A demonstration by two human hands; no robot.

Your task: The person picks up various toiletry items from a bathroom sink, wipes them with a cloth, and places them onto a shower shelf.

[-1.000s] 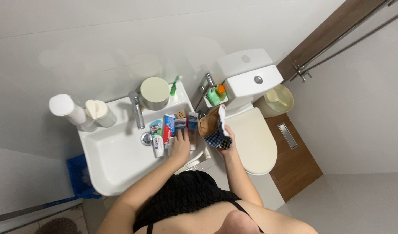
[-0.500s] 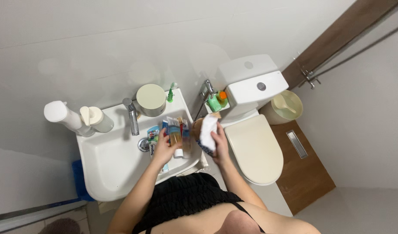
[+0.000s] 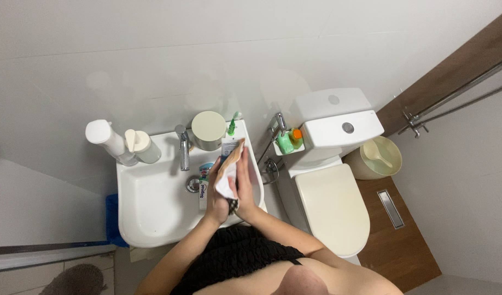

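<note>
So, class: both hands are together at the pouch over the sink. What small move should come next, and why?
Probably push the tubes deeper into the pouch. Their tops stick out of its open mouth, and the left hand and right hand grip the pouch between them above the sink. One more tube lies in the basin, so it would likely follow.

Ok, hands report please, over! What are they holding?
Left hand and right hand both closed on the pouch, tubes poking out, over the sink. One tube lies in the basin. Nothing blocking.
</note>
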